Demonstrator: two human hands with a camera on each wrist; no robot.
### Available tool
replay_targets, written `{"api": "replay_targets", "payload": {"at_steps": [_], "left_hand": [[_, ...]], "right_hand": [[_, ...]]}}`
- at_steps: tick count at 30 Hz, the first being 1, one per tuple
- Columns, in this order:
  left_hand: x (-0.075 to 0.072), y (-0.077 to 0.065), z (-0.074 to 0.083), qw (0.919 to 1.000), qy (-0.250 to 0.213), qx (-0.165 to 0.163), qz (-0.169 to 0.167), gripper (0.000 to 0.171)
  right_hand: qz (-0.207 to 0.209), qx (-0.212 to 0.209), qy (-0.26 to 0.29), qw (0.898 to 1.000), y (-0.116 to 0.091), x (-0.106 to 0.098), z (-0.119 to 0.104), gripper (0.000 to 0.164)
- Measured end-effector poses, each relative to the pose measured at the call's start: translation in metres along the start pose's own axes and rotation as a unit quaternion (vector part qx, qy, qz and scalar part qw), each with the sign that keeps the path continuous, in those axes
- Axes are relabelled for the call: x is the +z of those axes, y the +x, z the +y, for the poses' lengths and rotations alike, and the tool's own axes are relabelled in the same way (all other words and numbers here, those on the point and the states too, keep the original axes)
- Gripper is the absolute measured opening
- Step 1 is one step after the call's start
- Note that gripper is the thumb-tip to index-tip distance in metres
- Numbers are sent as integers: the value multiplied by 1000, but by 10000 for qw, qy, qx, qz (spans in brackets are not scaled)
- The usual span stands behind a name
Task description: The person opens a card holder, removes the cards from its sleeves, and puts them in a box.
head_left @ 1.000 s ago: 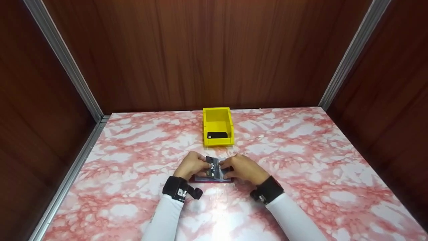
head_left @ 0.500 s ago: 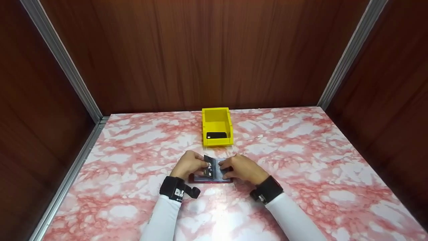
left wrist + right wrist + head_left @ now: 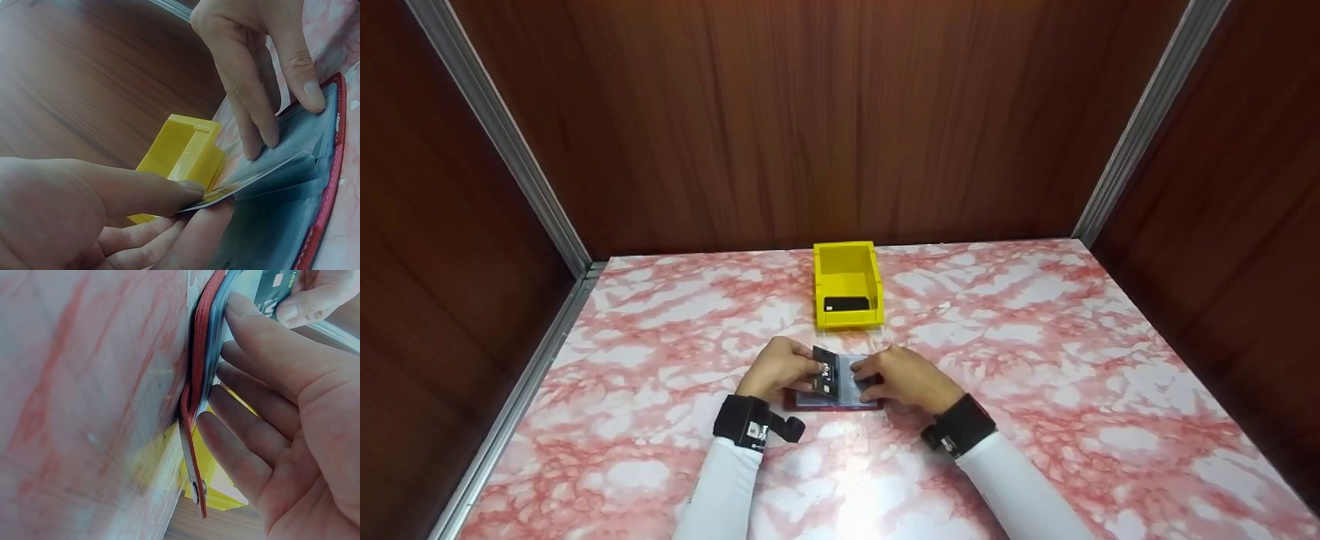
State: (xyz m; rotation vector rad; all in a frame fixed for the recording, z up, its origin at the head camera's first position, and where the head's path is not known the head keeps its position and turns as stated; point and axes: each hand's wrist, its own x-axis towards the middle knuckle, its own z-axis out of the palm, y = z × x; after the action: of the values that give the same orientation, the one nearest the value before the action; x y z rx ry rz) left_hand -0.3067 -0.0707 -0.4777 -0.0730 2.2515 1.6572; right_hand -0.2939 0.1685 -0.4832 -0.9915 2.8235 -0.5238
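- On the near side of the yellow bin [image 3: 844,282], a red-edged card holder [image 3: 849,391] is lying open on the marbled table [image 3: 982,465].
- Also before the bin, the left hand [image 3: 777,369] is pinching a dark card [image 3: 826,375] between thumb and fingers, holding it tilted over the holder.
- The right hand [image 3: 911,379], fingers extended, is pressing a clear page before the bin.
- Inside the bin's front, a black item [image 3: 849,304] is lying.
- Behind the bin, a wooden wall [image 3: 840,127] is standing.
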Motion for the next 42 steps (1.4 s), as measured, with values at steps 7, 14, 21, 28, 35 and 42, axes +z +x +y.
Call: {"api": "replay_targets", "payload": {"at_steps": [7, 14, 21, 28, 35, 42], "left_hand": [[-10, 0, 2, 9997, -248, -45, 70, 23], [-22, -5, 7, 9984, -369, -333, 253, 28], [-27, -7, 8, 9986, -311, -333, 265, 30], [-28, -8, 7, 9992, -152, -215, 309, 31], [-34, -8, 8, 9992, -216, -57, 320, 32], [-50, -16, 13, 9976, -71, 298, 617, 34]], "right_hand": [[90, -116, -100, 9998, -1, -1, 1, 35], [-29, 64, 33, 10000, 0, -2, 1, 36], [24, 160, -51, 9999, -2, -3, -1, 35], [278, -63, -328, 9991, -1, -3, 0, 29], [111, 185, -163, 9996, -1, -3, -1, 36], [-54, 443, -65, 9990, -1, -3, -1, 38]]}}
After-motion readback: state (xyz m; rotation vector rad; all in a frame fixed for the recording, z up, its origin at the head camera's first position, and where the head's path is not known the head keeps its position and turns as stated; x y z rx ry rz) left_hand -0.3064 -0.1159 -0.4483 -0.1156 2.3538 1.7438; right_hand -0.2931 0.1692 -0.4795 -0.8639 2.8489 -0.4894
